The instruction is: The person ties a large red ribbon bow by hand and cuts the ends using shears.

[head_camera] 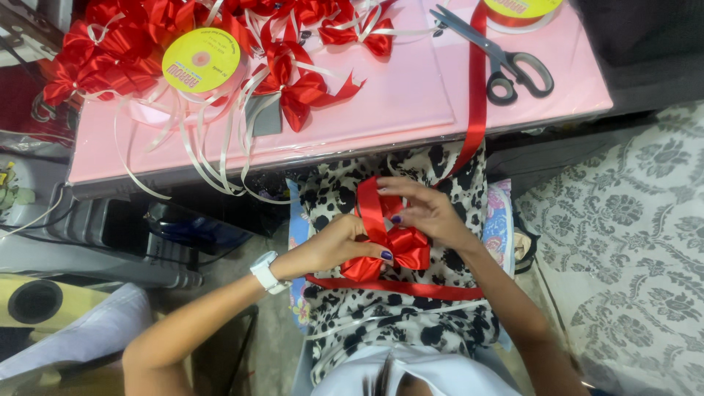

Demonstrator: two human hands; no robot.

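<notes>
Both hands gripped a half-formed red bow (387,246) over the lap: left hand (339,246) pinching its loops, right hand (425,213) apparently folding the ribbon (477,95). Beyond the hands, finished bows (293,81) lay heaped beside scissors (506,62); this bow remained uncut and seemingly untied.

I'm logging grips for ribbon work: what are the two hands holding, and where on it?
Both hold a glossy red ribbon bow: left hand pinches its centre, right hand grips a loop above.
</notes>
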